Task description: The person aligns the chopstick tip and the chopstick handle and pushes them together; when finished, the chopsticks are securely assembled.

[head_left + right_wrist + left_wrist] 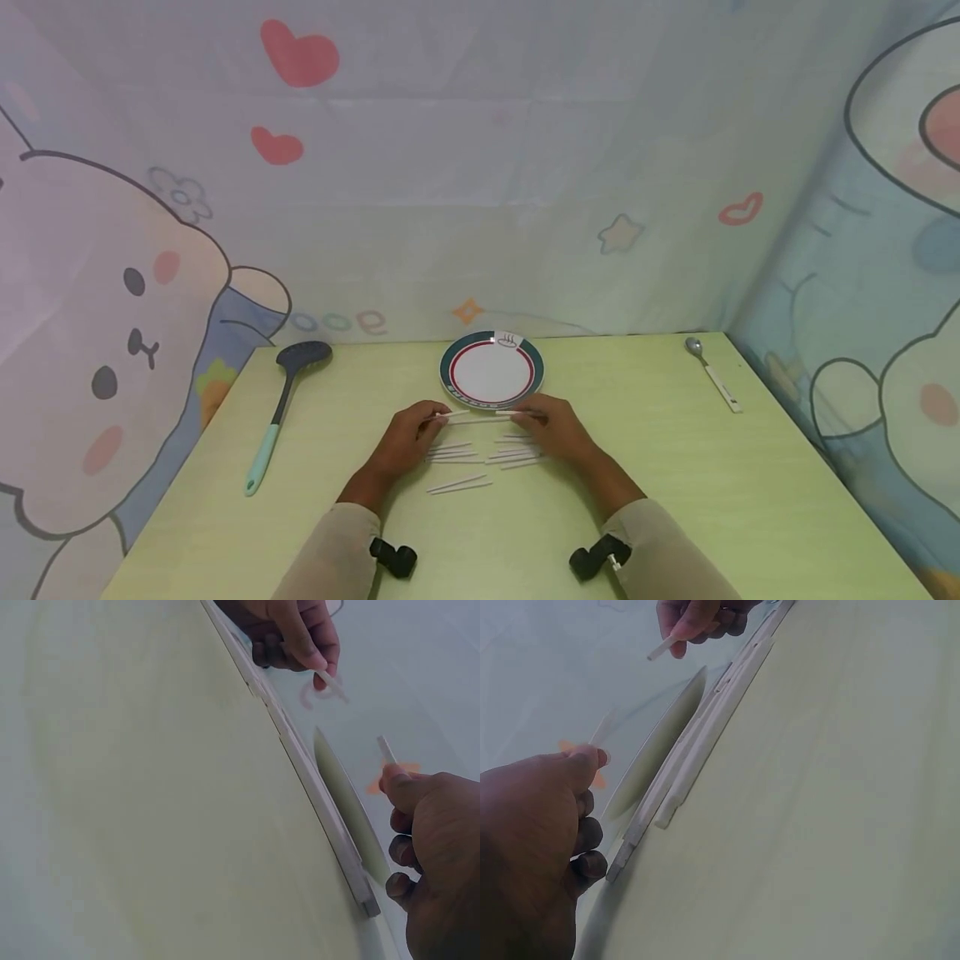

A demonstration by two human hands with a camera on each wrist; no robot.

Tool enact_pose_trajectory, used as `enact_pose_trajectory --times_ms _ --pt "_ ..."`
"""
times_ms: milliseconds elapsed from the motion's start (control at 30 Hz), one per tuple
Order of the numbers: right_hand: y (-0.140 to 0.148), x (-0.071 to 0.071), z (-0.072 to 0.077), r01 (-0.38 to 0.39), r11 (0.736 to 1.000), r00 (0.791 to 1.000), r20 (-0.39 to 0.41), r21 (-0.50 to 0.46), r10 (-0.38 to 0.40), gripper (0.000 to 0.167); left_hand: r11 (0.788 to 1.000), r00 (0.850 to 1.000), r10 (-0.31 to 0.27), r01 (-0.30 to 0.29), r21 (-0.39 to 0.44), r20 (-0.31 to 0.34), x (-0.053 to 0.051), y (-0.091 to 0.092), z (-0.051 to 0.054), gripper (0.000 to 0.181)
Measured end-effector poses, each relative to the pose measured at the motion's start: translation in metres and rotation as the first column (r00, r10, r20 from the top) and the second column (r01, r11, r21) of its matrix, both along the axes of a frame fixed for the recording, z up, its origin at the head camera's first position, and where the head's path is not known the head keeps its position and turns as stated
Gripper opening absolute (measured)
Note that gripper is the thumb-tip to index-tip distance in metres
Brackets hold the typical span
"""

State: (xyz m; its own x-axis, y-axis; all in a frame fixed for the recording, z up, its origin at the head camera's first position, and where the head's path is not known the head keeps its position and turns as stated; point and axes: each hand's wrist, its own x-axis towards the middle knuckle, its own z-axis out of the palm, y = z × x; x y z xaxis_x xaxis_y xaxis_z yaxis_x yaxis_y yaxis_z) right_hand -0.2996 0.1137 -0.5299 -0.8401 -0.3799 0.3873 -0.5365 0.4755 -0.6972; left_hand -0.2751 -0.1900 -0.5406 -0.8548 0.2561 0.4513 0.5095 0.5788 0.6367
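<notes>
Cartoon backdrop (525,167) rises behind green counter (787,500). Leftmost, ladle (273,433) untouched. Left hand (405,437): grip pinching white stick (456,413), lifted. Loose sticks (461,488) lie on counter near both hands; I judge work partway: two sticks raised, others lying. Plate (491,375) just beyond, no sticks on it. Right hand (558,429): grip pinching second stick (513,412), raised. Far right, spoon (716,378), unused.

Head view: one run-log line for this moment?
left hand: pinching white stick | right hand: pinching second stick | other sticks: on table | plate: beyond hands
</notes>
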Motion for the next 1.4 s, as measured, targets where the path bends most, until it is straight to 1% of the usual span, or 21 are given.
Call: enact_pose_trajectory --times_ms 167,333,400,533,633,733,833,1067,1167,1400 --pt "-0.006 0.003 0.001 -0.016 0.999 0.999 -0.038 -0.035 0.014 0.014 1.000 1.000 -0.002 0.003 0.029 -0.021 0.001 0.001 -0.001 0.010" --pt "-0.011 0.004 -0.002 -0.032 0.997 0.996 -0.081 -0.068 0.027 0.014 0.998 1.000 -0.005 0.005 0.063 0.003 0.002 0.003 0.001 0.008" --pt "-0.012 0.004 -0.003 -0.037 0.996 0.995 -0.094 -0.076 0.030 0.014 0.998 1.000 0.001 -0.001 0.070 0.003 0.003 0.004 0.001 0.007" --pt "-0.015 0.004 -0.005 -0.038 0.997 0.994 -0.103 -0.068 0.030 0.012 0.998 1.000 0.018 -0.018 0.067 0.005 0.004 0.006 0.002 0.006" --pt "-0.017 0.003 -0.006 -0.037 0.998 0.993 -0.110 -0.044 0.032 0.011 0.998 1.000 0.015 -0.016 0.055 0.021 0.004 0.008 0.002 0.006" --pt "-0.019 0.002 -0.008 -0.042 0.999 0.989 -0.141 -0.019 0.039 0.010 0.999 0.999 0.003 -0.005 0.049 0.038 0.005 0.011 0.003 0.006" --pt "-0.019 0.001 -0.009 -0.051 0.999 0.985 -0.163 -0.014 0.048 0.011 0.999 0.999 0.001 -0.003 0.045 0.042 0.005 0.013 0.003 0.006" --pt "-0.019 0.004 -0.008 -0.050 0.999 0.988 -0.148 0.009 0.050 0.014 0.999 0.999 0.001 -0.002 0.036 0.032 0.006 0.013 0.003 0.006" --pt "-0.019 0.005 -0.008 -0.041 0.999 0.989 -0.139 0.023 0.044 0.015 0.999 0.999 -0.003 0.001 0.036 0.045 0.006 0.014 0.004 0.005" --pt "-0.019 0.005 -0.006 -0.035 0.999 0.991 -0.129 0.031 0.038 0.015 0.999 1.000 -0.011 0.010 0.034 0.015 0.005 0.012 0.001 0.004"
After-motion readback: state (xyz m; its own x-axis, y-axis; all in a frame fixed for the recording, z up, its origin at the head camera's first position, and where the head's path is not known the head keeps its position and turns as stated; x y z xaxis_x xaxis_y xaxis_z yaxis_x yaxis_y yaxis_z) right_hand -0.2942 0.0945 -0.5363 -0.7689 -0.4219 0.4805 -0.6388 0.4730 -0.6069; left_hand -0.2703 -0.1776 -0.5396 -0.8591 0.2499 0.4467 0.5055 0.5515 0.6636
